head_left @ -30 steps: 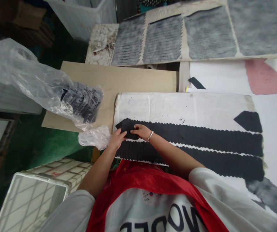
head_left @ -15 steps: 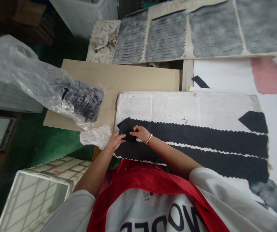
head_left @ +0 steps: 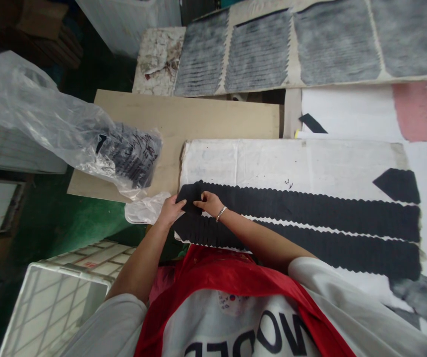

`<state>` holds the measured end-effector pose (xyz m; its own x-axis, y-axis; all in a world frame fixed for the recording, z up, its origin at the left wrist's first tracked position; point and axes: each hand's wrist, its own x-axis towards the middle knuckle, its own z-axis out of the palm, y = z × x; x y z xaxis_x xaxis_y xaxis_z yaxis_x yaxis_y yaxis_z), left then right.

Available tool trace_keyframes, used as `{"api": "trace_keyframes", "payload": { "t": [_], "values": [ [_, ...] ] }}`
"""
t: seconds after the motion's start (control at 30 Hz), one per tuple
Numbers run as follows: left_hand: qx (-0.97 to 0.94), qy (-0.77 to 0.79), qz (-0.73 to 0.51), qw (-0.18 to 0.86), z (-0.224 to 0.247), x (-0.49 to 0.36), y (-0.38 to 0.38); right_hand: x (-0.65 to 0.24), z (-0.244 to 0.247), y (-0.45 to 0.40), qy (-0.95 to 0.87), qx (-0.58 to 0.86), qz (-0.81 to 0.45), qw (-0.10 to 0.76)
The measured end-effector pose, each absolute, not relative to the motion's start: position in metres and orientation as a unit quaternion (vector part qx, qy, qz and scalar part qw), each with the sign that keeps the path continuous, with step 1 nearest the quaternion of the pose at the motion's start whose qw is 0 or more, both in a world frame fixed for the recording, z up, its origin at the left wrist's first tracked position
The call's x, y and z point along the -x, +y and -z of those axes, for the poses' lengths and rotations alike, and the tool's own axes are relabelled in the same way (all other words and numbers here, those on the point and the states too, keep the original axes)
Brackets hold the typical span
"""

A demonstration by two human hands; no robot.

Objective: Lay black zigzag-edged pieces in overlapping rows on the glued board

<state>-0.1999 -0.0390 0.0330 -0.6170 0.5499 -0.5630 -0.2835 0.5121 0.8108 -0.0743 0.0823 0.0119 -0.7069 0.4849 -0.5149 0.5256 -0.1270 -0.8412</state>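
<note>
A black pointed flat piece (head_left: 190,192) lies at the left end of the upper black row, pinched along its edges by both hands. My left hand (head_left: 172,210) grips its left side, thumb on top. My right hand (head_left: 212,204) has thumb and finger closed on its right side; a silver bracelet circles that wrist. The upper row (head_left: 291,208) and lower row (head_left: 347,253) are overlapping black pieces with scalloped edges, laid along a white board (head_left: 265,158). Another single black pointed piece (head_left: 398,185) rests above the upper row's right end.
A clear plastic bag (head_left: 131,153) of dark pieces lies on the beige board (head_left: 198,114) at left. Behind are long boards with grey speckled panels (head_left: 258,54). A white plastic crate (head_left: 64,270) stands low at left. A black strip (head_left: 313,124) lies on white sheeting.
Both hands have shifted slightly left with the black piece. Its pointed end now sits over the left tip of the upper row.
</note>
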Motion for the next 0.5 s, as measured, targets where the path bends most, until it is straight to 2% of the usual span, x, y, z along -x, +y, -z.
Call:
{"api": "trace_keyframes", "payload": {
  "t": [0.17,0.3,0.4,0.5],
  "values": [
    [-0.155,0.811,-0.437,0.356,-0.013,0.23,-0.038,0.075,-0.012,0.074,0.746,-0.32,0.583,0.028],
    [-0.2,0.826,-0.393,0.352,-0.005,0.242,-0.032,0.077,-0.01,0.068,0.742,-0.281,0.607,0.041],
    [-0.232,0.839,-0.354,0.341,-0.003,0.242,-0.027,0.08,-0.006,0.067,0.748,-0.289,0.595,0.055],
    [-0.263,0.861,-0.295,0.319,-0.003,0.239,-0.023,0.079,-0.007,0.07,0.788,-0.305,0.53,0.069]
  ]
}}
